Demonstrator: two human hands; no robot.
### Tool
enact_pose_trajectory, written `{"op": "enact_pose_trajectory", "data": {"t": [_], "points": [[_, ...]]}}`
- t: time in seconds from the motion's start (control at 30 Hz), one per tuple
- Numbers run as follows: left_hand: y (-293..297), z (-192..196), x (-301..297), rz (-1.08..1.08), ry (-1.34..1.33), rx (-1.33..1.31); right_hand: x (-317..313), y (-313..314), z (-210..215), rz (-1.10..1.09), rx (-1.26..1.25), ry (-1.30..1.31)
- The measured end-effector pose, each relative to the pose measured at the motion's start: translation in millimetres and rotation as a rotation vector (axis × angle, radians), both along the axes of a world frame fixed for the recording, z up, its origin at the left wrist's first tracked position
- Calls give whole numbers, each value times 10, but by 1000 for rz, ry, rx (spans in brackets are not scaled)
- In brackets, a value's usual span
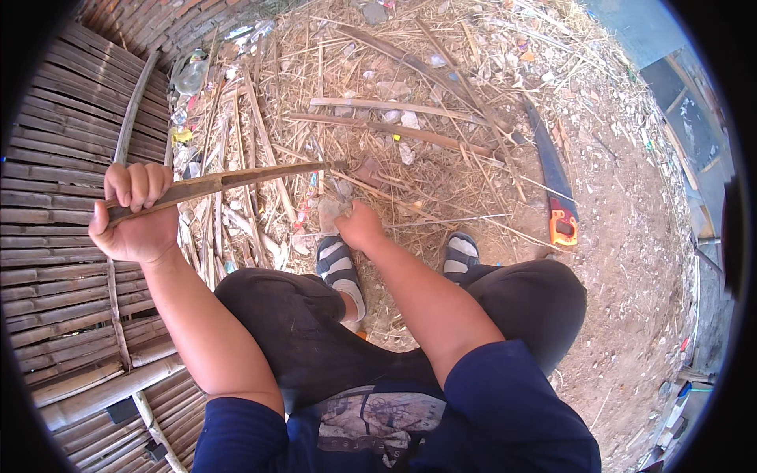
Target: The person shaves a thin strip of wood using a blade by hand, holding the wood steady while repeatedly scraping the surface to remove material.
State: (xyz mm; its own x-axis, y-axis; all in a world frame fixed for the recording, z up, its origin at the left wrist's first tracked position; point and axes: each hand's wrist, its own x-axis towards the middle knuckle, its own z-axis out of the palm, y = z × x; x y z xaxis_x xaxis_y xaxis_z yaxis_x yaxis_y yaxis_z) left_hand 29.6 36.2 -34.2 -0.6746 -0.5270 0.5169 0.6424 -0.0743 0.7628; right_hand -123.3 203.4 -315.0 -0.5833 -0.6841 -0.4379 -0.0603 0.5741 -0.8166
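Observation:
My left hand (143,206) is raised at the left, closed around the thick end of a long brown wooden stick (260,174). The stick is notched partway along and thinner beyond that, reaching right above the ground. Just past its far tip shows a reddish-brown flat piece (368,171); whether the two are joined I cannot tell. Low in front of my left foot, my right hand (360,226) is closed, fingers partly hidden, against a pale grey stone-like lump (329,211). It appears to grip that lump.
A handsaw (550,162) with an orange handle lies at the right. Bamboo strips (398,132), straw, stones and litter cover the ground ahead. A bamboo slat wall (63,229) stands close on my left, a brick wall (169,27) behind. My sandalled feet (339,264) are near the right hand.

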Motion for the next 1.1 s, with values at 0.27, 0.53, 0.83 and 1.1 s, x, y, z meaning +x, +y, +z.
{"op": "enact_pose_trajectory", "data": {"t": [0.27,0.53,0.83,1.1], "points": [[208,88,-79,80,-9,-5,188,296,-99,30,-25,-7],[323,128,-309,97,-38,-20,119,655,-624,11,202,10],[371,147,-361,127,-63,-13,53,792,-529,158,332,-170],[449,160,-481,134,-77,-21,47,827,-645,127,326,-174]]}}
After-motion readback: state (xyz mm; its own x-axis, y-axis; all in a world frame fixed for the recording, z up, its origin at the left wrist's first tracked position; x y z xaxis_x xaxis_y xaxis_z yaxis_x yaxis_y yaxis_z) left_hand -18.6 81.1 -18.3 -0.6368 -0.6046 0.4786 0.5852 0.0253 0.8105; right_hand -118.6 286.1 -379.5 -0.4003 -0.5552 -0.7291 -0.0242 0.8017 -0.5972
